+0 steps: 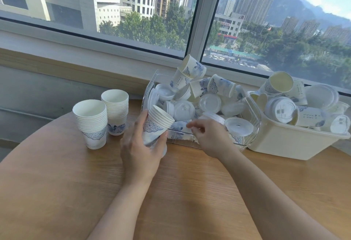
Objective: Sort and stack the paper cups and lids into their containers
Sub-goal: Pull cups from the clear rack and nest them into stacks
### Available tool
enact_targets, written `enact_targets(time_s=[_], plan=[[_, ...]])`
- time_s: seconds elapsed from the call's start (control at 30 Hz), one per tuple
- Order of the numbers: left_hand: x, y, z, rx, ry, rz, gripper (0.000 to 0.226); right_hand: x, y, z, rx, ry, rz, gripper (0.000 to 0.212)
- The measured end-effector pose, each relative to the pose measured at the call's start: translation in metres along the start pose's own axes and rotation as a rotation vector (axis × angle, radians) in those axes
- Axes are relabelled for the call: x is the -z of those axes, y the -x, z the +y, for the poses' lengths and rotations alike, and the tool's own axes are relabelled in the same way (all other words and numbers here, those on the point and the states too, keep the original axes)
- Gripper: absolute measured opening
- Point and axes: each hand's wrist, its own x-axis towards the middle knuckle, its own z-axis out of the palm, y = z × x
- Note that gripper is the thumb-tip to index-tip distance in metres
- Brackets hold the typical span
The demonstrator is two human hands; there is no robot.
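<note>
My left hand (139, 144) grips a short stack of nested white-and-blue paper cups (157, 124), tilted with the rims toward the right. My right hand (210, 137) reaches over the front edge of the clear plastic bin (252, 131), fingers bent near a cup lying inside; whether it touches that cup I cannot tell. The clear bin is heaped with loose cups (220, 86) and white lids (209, 103). A cream bin (284, 141) to the right holds more cups and lids (281, 109). Two upright cup stacks (91, 124) (115, 112) stand on the table at left.
The round wooden table (180, 192) has open surface in front of my arms. A window sill and large window (114, 36) run behind the bins. The table's curved edge falls away at the left.
</note>
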Motion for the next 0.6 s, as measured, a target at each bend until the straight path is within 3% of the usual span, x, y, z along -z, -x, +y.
enact_targets(time_s=[0.1, 0.37, 0.6], plan=[[-0.001, 0.000, -0.001, -0.013, -0.001, -0.010, 0.067, -0.002, -0.002, 0.000, -0.019, -0.079, -0.011, 0.024], [-0.001, 0.002, 0.003, -0.036, -0.003, -0.021, 0.069, 0.012, 0.004, 0.000, -0.011, -0.388, 0.214, 0.012], [-0.001, 0.002, 0.005, -0.094, -0.008, -0.028, 0.068, 0.028, 0.008, -0.008, 0.113, -0.568, 0.360, 0.017]])
